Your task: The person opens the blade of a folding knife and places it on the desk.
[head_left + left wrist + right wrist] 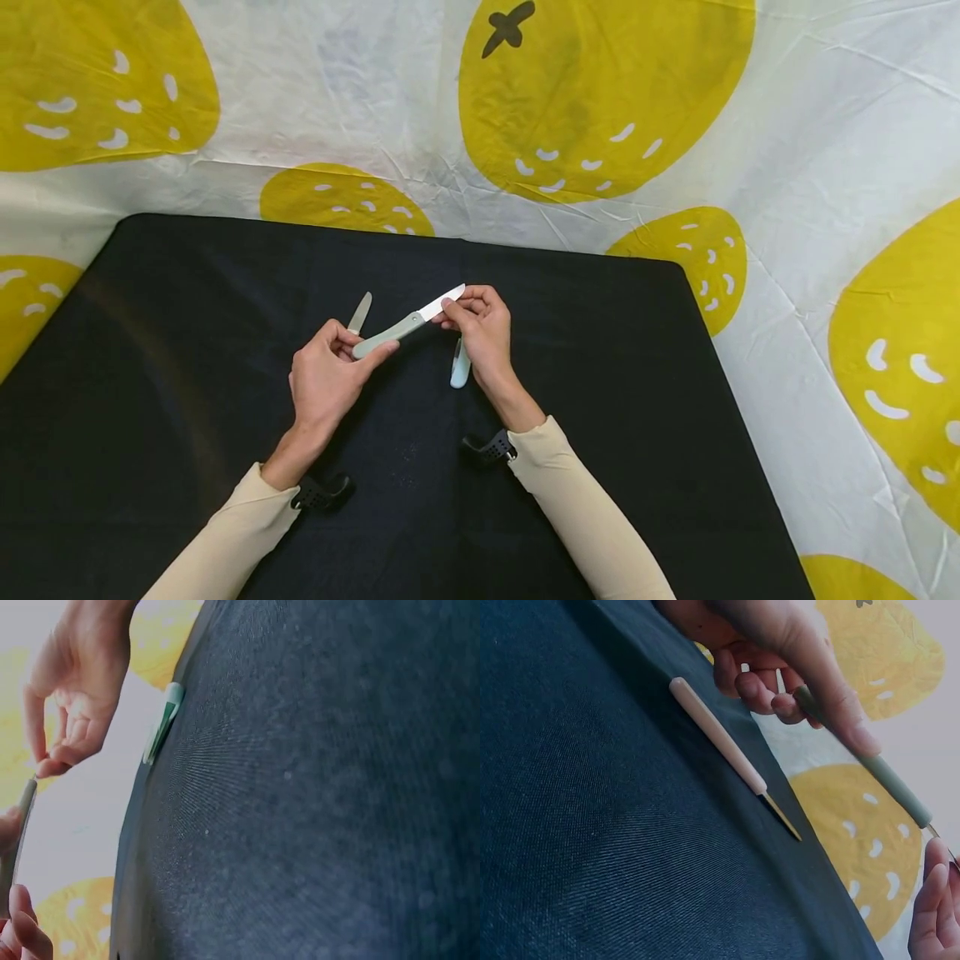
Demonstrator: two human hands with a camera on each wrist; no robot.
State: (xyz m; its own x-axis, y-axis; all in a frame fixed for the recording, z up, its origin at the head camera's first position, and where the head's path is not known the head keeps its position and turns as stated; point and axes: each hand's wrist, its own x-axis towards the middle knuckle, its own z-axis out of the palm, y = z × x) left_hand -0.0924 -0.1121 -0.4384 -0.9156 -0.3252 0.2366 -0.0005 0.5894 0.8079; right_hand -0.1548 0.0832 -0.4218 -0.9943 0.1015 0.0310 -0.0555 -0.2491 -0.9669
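A knife with a grey-green handle (390, 336) and a bright blade (442, 304) is held above the table between both hands. My left hand (327, 375) grips the handle's end between thumb and fingers. My right hand (483, 329) pinches the blade near its tip. Behind the left hand lies a second knife, its blade (361, 313) showing; the right wrist view reveals its pale pinkish handle (720, 739). Below the right hand is a light blue-green handled item (460, 368), partly hidden by that hand. Its kind is unclear, also in the left wrist view (165, 720).
A black cloth (600, 400) covers the table. Behind and to the right hangs a white sheet (795, 142) with large yellow shapes. Dark bands with cameras (324, 493) sit on both wrists, over or beside beige sleeves (592, 508).
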